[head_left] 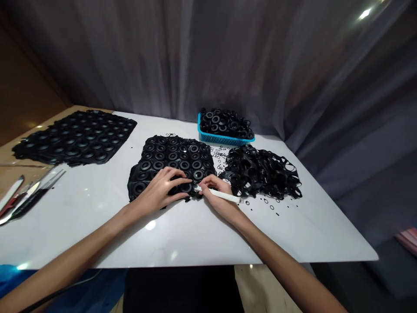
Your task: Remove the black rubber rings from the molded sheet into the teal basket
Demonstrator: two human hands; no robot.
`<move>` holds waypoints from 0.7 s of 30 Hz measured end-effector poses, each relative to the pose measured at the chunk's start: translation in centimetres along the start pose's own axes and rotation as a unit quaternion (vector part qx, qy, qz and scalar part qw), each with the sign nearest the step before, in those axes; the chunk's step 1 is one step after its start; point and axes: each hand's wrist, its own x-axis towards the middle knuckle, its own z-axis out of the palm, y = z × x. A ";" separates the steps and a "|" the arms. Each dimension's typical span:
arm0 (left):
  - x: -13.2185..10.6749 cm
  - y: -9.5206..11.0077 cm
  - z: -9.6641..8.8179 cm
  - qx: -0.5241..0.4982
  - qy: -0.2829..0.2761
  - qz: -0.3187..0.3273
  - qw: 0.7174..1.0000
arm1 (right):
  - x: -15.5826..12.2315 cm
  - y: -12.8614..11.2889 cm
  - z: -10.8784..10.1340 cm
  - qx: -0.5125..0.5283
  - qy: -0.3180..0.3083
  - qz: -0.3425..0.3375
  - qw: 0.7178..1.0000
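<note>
A: Pressing down hard here: the left hand (163,189) lies flat with its fingers spread on the near edge of the black rubber sheet (172,158), middle of the frame. It grips nothing and just pins the sheet to the table (195,234).

B: And the right hand (216,191) is closed pen-fashion round a thin white tool (224,196). The tip is at the sheet's lower right corner, just beside the left fingertips.

A: To me it looks like rings are being worked out of that sheet, and the near row is the one in hand.

B: Agreed. The next ring, I'd judge, calls for the tip to get into the seam around it while the flat hand stops the floppy rubber from lifting.

A: What's around them?

B: There's a blue basket (221,139) at upper centre, behind the sheet, heaped with black rings. Right of the sheet sits a tangled scrap pile (263,171) of black webbing, and small rings (221,154) are scattered between the two.

A: Upper left has a second sheet (78,137), well apart. Scissors (29,198) lie at the far left edge.

B: As for obstacles, the scrap pile sits near the right hand and could crowd it. Any reach for the basket goes over the sheet and those loose rings.
</note>
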 end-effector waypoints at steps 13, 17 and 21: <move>0.1 0.3 -0.2 -0.005 -0.013 -0.015 1.000 | 0.0 -0.1 -0.2 -0.004 -0.037 -0.004 0.999; 0.3 0.1 -0.1 -0.002 -0.010 -0.022 1.000 | 0.0 0.2 0.1 -0.013 -0.032 -0.015 0.999; 0.5 -0.2 0.2 -0.003 0.003 -0.032 0.999 | -0.2 0.1 0.7 -0.032 -0.029 -0.026 0.999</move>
